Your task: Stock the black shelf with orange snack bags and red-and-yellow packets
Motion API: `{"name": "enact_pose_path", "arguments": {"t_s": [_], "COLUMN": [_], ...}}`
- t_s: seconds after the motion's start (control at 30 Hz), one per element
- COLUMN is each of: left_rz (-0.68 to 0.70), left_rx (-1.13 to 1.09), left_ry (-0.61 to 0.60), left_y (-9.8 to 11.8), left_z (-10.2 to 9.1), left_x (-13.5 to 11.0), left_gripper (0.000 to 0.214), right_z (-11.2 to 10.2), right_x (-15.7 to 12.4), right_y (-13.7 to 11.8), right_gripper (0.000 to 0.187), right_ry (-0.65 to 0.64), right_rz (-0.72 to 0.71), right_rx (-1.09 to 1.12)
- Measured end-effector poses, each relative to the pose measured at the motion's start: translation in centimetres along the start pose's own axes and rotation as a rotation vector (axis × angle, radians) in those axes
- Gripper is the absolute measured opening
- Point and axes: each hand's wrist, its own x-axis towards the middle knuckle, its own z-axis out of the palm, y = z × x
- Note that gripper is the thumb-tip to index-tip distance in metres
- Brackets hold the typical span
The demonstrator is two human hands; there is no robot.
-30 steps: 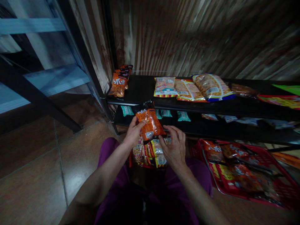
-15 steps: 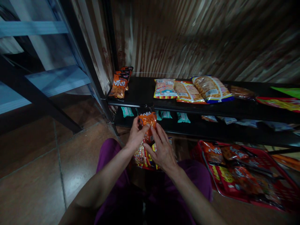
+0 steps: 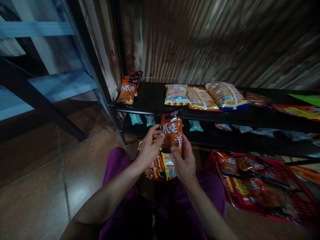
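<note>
My right hand [image 3: 185, 160] grips an orange and black snack packet [image 3: 172, 128] near its bottom, thumb on the front. A second orange edge shows at its right side; I cannot tell whether another packet lies behind. My left hand [image 3: 150, 146] is at the packet's left edge, fingers loosely bent and apart, thumb tip close to or touching it. Below the hands, between the knees, yellow and red snack bags [image 3: 168, 165] lie in a container mostly hidden by the hands. Matching orange packets [image 3: 128, 90] lean in a row on the upper shelf's left end.
The black shelf [image 3: 150, 100] also bears large snack bags [image 3: 226, 95] lying flat. Small teal packets [image 3: 195, 125] sit on the lower tier. To the right, a red basket [image 3: 303, 196] holds several packets. A blue ladder-like frame [image 3: 47, 88] stands left, on tiled floor [image 3: 35, 173].
The orange packet has moved right and is raised, its front now showing. My right hand has shifted from over it to its lower right side; my left hand has slid to its left edge.
</note>
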Motion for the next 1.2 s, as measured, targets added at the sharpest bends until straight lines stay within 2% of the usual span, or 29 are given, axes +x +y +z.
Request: {"name": "enact_pose_path", "arguments": {"t_s": [0.1,0.2,0.33,0.4,0.6,0.73,0.83,1.07,1.2], "left_rz": [0.036,-0.005,-0.224,-0.29,-0.329,-0.41,-0.449,-0.396,-0.377], "left_rx": [-0.013,0.024,-0.144,-0.224,-0.402,-0.48,-0.501,-0.531,-0.538], "left_ry": [0.097,0.201,0.076,0.03,0.019,0.009,0.037,0.063,0.07], "left_y": [-0.6,-1.4,-2.0,-2.0,-1.7,-1.9,-2.3,-2.6,-2.2], "left_z": [-0.2,-0.4,-0.4,-0.3,-0.4,-0.7,-0.6,-0.2,-0.3], "left_x": [0.7,1.3,1.0,0.7,1.1,2.0,2.2,2.0,2.2], "left_gripper": [0.032,0.027,0.026,0.023,0.028,0.031,0.032,0.035,0.033], "right_z": [0.2,0.2,-0.1,-0.2,-0.3,-0.2,0.0,0.2,0.2], "right_x": [0.5,0.7,0.9,1.0,1.4,1.0,0.7,0.5,0.4], "right_y": [-1.3,-2.4,-2.3,-1.9,-0.4,0.0,-0.3,-0.8,-0.7], "right_gripper": [0.053,0.045,0.038,0.037,0.03,0.029,0.03,0.032,0.036], "right_ry": [0.103,0.133,0.141,0.137,0.087,0.003,-0.013,0.005,-0.045], "right_rz": [0.228,0.401,0.602,0.665,0.699,0.634,0.616,0.669,0.602], "right_rx": [0.426,0.591,0.657,0.663,0.599,0.462,0.446,0.458,0.455]}}
